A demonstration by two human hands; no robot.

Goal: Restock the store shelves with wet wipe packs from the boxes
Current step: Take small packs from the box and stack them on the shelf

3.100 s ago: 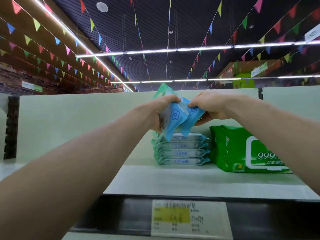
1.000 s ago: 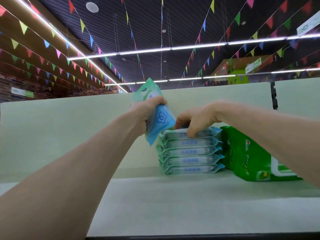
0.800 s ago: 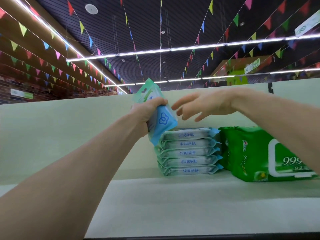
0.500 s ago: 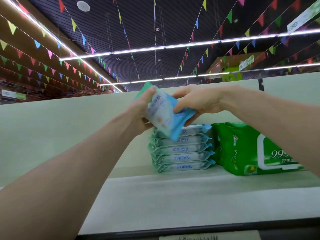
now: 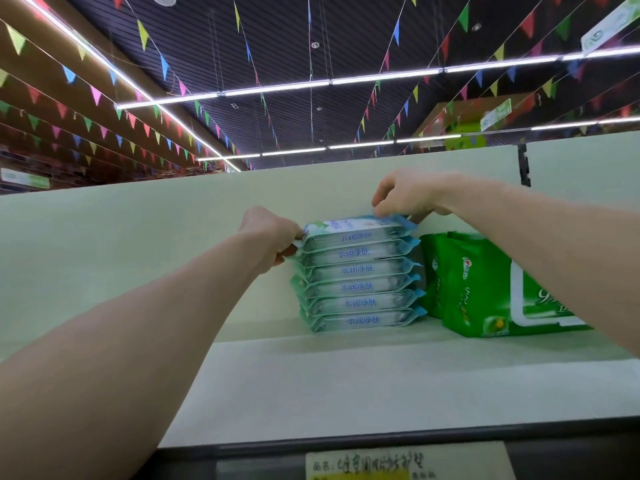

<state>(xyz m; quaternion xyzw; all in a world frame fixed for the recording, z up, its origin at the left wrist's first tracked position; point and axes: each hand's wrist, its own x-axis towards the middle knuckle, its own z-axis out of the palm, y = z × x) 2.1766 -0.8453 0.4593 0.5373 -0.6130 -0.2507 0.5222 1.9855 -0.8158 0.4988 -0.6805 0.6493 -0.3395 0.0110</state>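
Head view: pinched between your left hand [image 5: 273,237] and right hand [image 5: 405,195], the top pack [image 5: 356,227] just landed on the stack [image 5: 358,287]; another shelved.

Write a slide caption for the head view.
The left hand and right hand hold the top wet wipe pack on the stack, beside a green wipe pack.
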